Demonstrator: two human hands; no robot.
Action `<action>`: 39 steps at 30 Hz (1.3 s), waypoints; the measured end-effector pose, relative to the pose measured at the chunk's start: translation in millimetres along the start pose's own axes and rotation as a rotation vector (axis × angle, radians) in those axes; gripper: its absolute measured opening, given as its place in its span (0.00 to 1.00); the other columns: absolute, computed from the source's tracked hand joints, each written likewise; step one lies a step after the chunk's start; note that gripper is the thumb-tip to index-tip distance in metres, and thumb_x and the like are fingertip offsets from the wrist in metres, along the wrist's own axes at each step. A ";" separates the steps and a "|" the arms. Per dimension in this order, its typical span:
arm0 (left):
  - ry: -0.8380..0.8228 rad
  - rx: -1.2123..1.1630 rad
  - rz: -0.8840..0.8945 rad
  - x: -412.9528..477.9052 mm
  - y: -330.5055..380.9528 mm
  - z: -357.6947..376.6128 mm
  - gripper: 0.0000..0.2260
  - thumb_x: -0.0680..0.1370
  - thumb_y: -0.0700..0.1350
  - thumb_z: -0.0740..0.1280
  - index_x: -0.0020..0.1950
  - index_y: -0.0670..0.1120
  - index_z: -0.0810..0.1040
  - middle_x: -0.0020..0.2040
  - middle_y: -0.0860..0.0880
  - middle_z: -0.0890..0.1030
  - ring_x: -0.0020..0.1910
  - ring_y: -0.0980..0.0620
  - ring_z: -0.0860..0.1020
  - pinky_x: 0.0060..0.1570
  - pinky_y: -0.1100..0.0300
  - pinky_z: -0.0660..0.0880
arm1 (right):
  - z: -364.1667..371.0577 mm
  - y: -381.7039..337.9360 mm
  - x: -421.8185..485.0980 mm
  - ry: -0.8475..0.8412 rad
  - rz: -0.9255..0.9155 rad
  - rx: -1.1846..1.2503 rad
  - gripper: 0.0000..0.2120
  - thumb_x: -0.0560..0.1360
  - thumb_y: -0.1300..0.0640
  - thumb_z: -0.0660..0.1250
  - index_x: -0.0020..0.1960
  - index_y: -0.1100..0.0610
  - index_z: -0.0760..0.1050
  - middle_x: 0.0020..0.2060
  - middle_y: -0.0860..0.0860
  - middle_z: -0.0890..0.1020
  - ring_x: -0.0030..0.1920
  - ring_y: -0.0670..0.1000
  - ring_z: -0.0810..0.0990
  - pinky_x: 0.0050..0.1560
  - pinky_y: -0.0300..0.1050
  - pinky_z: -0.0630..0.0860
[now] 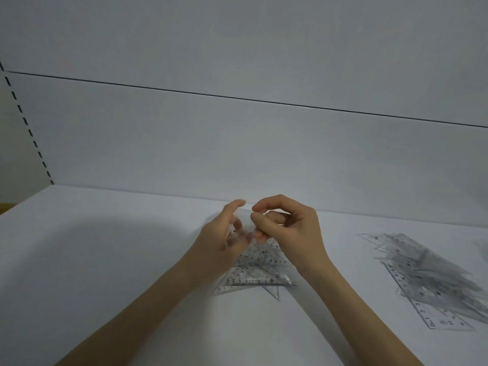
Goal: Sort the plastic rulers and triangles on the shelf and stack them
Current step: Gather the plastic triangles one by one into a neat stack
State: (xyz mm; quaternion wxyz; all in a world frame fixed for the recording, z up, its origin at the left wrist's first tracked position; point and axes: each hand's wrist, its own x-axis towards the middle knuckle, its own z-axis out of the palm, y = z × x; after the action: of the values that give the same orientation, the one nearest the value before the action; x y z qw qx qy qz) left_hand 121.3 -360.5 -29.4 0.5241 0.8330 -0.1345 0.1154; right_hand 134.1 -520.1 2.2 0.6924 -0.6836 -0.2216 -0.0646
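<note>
A small stack of clear plastic triangles (pixel 260 270) with black numerals lies on the white shelf (pixel 105 260) in the middle. Both hands are at its far corner. My left hand (pixel 221 241) curls its thumb and fingers round the top of the clear plastic; it is blurred. My right hand (pixel 287 225) pinches the same upper corner between thumb and bent fingers. The lower edge of the stack rests on the shelf. A jumbled heap of clear rulers and triangles (pixel 433 276) lies to the right, apart from both hands.
The white back panel (pixel 237 143) rises just behind the hands. A slotted upright (pixel 26 122) runs along the left edge. Another faint clear piece (pixel 482 245) shows at the far right border.
</note>
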 end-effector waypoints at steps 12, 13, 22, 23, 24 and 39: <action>0.051 -0.531 -0.245 6.4 4.0 -23.2 0.12 0.80 0.41 0.62 0.61 0.51 0.77 0.36 0.44 0.79 0.27 0.50 0.72 0.24 0.62 0.69 | -35.3 15.8 14.7 -0.315 0.128 -0.805 0.23 0.60 0.36 0.75 0.52 0.42 0.81 0.48 0.40 0.82 0.48 0.40 0.77 0.46 0.36 0.73; 0.043 -0.553 -0.260 6.4 3.8 -23.7 0.11 0.80 0.40 0.63 0.60 0.50 0.77 0.38 0.44 0.80 0.28 0.50 0.72 0.24 0.63 0.68 | -32.4 18.0 14.5 -0.386 0.120 -0.857 0.27 0.59 0.35 0.76 0.56 0.42 0.80 0.52 0.40 0.80 0.51 0.40 0.75 0.49 0.37 0.72; 0.087 -0.809 -0.461 15.9 7.6 -25.9 0.20 0.80 0.56 0.56 0.54 0.42 0.79 0.38 0.41 0.80 0.26 0.51 0.67 0.24 0.63 0.60 | -34.1 18.9 12.8 -0.477 0.000 -1.005 0.16 0.67 0.43 0.75 0.54 0.43 0.83 0.55 0.39 0.81 0.56 0.41 0.76 0.54 0.44 0.74; 0.086 -0.836 -0.469 16.4 7.9 -27.0 0.23 0.80 0.58 0.54 0.54 0.41 0.79 0.38 0.40 0.80 0.25 0.51 0.67 0.25 0.64 0.59 | -35.7 18.9 12.7 -0.479 0.000 -0.987 0.15 0.67 0.42 0.75 0.53 0.42 0.83 0.54 0.37 0.82 0.54 0.39 0.77 0.52 0.45 0.75; 0.088 -0.861 -0.473 16.5 8.0 -28.1 0.24 0.79 0.59 0.53 0.54 0.41 0.78 0.38 0.40 0.80 0.25 0.51 0.66 0.25 0.64 0.59 | -36.0 18.5 12.1 -0.474 -0.017 -0.971 0.14 0.67 0.41 0.73 0.52 0.41 0.83 0.52 0.35 0.82 0.51 0.39 0.78 0.50 0.45 0.76; 0.161 -0.918 -0.324 15.7 10.8 -21.6 0.19 0.81 0.56 0.50 0.60 0.50 0.76 0.40 0.40 0.77 0.30 0.50 0.69 0.29 0.60 0.63 | -15.6 12.3 5.1 0.281 -0.298 -0.494 0.05 0.76 0.58 0.68 0.44 0.54 0.83 0.23 0.48 0.77 0.22 0.46 0.73 0.29 0.34 0.72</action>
State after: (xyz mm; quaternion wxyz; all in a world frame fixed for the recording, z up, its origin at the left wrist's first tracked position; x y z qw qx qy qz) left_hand 131.2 -347.1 -5.9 0.8570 0.5146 0.0005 0.0252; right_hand 146.9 -533.6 -6.5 0.5124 -0.7753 -0.1992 -0.3110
